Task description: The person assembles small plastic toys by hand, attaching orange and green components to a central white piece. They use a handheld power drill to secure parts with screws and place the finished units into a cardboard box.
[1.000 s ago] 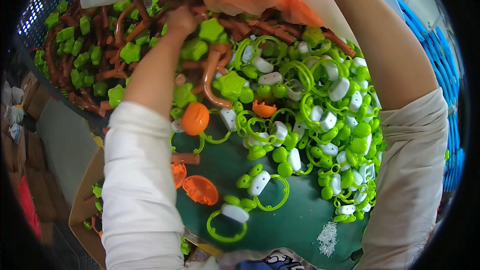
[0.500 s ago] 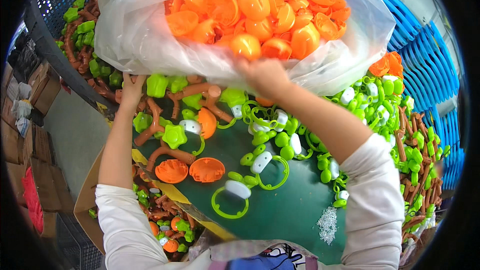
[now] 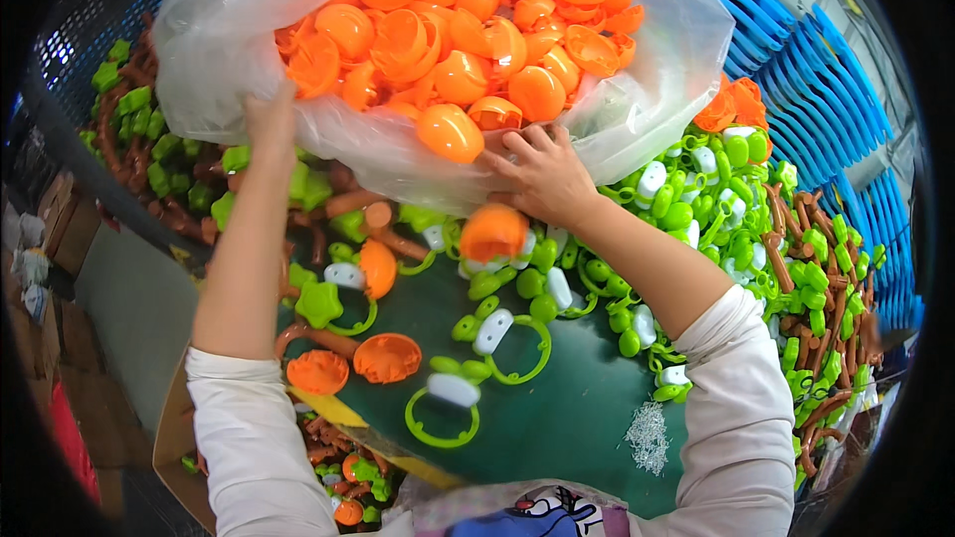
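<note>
A large translucent plastic bag (image 3: 398, 154), filled with glossy orange half shells (image 3: 428, 50), lies tilted at the far side of the table with its mouth toward me. My left hand (image 3: 271, 124), slightly blurred, grips the bag's near left edge. My right hand (image 3: 547, 174) presses on the near rim, fingers spread, beside an orange shell (image 3: 450, 133) lying over the edge. Just below that hand is another orange half shell (image 3: 494, 232), blurred, above white and green pieces. Two orange half shells (image 3: 388, 358) rest on the green tabletop, near green rings with white pieces (image 3: 453, 390).
Green and white parts (image 3: 686, 199) are heaped at right, beside brown branch-shaped pieces (image 3: 821, 278). Blue plastic racks (image 3: 846, 129) stand behind them. A black perforated basket (image 3: 60, 109) holds brown and green pieces at left. Small clear bits (image 3: 649, 438) lie on the near table; a cardboard box (image 3: 179, 438) stands below.
The bag has shifted left and tipped nearer. An orange half shell now appears below its rim. My right hand has moved slightly down and spread its fingers; my left hand has risen along the edge.
</note>
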The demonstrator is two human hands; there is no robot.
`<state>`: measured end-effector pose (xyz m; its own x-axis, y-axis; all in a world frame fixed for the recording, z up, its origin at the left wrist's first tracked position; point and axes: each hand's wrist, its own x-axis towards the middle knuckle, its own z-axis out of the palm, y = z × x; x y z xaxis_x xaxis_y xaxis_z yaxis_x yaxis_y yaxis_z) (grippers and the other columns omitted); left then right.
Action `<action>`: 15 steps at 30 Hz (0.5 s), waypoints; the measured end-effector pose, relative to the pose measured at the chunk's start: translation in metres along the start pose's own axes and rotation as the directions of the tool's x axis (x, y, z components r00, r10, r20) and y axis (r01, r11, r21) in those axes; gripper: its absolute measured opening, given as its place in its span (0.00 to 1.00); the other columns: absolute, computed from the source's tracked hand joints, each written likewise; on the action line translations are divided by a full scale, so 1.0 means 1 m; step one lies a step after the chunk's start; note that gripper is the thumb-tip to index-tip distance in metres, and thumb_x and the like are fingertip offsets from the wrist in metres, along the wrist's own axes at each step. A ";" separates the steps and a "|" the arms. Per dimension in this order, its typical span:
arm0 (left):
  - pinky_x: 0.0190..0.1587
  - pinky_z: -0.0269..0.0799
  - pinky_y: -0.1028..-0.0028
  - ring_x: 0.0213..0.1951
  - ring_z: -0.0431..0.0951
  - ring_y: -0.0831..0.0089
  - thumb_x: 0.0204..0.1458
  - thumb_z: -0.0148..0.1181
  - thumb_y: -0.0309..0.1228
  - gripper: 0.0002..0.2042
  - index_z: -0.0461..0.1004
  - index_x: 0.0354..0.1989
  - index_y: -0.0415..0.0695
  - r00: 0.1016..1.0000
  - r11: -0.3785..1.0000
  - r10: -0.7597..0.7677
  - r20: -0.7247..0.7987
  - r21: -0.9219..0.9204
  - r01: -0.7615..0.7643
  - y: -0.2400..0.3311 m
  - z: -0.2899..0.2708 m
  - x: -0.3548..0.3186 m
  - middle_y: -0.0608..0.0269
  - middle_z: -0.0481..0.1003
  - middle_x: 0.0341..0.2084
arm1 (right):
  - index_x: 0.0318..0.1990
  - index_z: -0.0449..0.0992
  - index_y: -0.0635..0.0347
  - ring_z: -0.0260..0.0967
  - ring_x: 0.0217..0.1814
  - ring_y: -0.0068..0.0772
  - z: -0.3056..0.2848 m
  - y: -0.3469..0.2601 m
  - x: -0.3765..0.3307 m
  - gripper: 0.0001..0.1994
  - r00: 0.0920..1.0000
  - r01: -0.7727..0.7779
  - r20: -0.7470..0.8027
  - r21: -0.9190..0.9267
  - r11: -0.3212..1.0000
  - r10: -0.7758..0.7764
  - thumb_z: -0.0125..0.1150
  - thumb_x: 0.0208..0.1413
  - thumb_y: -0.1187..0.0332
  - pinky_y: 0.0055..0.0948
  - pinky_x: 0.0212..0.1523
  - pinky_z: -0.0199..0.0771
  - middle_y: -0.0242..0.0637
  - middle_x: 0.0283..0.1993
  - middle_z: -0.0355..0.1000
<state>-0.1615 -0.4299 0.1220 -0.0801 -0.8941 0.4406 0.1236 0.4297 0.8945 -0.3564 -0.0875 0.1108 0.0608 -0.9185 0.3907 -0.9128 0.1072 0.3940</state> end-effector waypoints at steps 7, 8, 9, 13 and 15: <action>0.47 0.79 0.63 0.45 0.80 0.65 0.64 0.55 0.30 0.13 0.72 0.53 0.38 0.911 0.616 0.002 0.413 -0.718 0.324 0.039 0.045 0.024 0.56 0.77 0.46 | 0.71 0.60 0.29 0.52 0.72 0.39 0.075 0.039 0.018 0.33 0.975 -0.207 0.007 -0.312 0.927 0.220 0.57 0.56 0.64 0.64 0.65 0.57 0.28 0.70 0.56; 0.44 0.80 0.64 0.44 0.80 0.65 0.59 0.56 0.25 0.12 0.73 0.50 0.36 0.926 0.694 -0.164 0.340 -0.628 0.353 0.025 0.035 0.018 0.56 0.78 0.42 | 0.71 0.59 0.28 0.51 0.73 0.40 0.080 0.036 0.020 0.34 0.973 -0.214 0.010 -0.311 0.926 0.229 0.57 0.56 0.64 0.63 0.65 0.56 0.28 0.71 0.55; 0.44 0.79 0.66 0.45 0.80 0.64 0.55 0.55 0.23 0.14 0.73 0.50 0.36 0.911 0.824 -0.166 0.379 -0.454 0.339 -0.024 -0.006 0.047 0.56 0.78 0.41 | 0.72 0.59 0.27 0.50 0.74 0.41 0.081 0.022 0.037 0.34 0.978 -0.203 -0.011 -0.281 0.938 0.208 0.57 0.56 0.64 0.63 0.66 0.56 0.28 0.73 0.54; 0.41 0.76 0.64 0.44 0.82 0.59 0.48 0.53 0.23 0.17 0.74 0.47 0.30 0.963 0.991 -0.090 0.253 0.122 0.061 -0.020 -0.028 0.005 0.45 0.79 0.42 | 0.73 0.58 0.38 0.50 0.75 0.49 0.065 0.023 0.018 0.32 0.985 -0.122 0.094 -0.216 0.969 0.145 0.53 0.59 0.63 0.61 0.70 0.50 0.36 0.76 0.51; 0.39 0.75 0.61 0.41 0.83 0.58 0.49 0.54 0.25 0.16 0.74 0.45 0.29 0.962 0.858 0.058 0.268 0.478 -0.185 0.002 -0.048 -0.005 0.40 0.79 0.42 | 0.72 0.61 0.48 0.50 0.75 0.54 0.050 0.015 0.017 0.31 0.992 -0.041 0.108 -0.232 0.972 0.068 0.52 0.59 0.62 0.63 0.73 0.46 0.43 0.74 0.55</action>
<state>-0.1132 -0.4305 0.1182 -0.3345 -0.8012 0.4962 -0.3521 0.5947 0.7228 -0.3896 -0.1208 0.0815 -0.0453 -0.9450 0.3239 -0.7959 0.2301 0.5600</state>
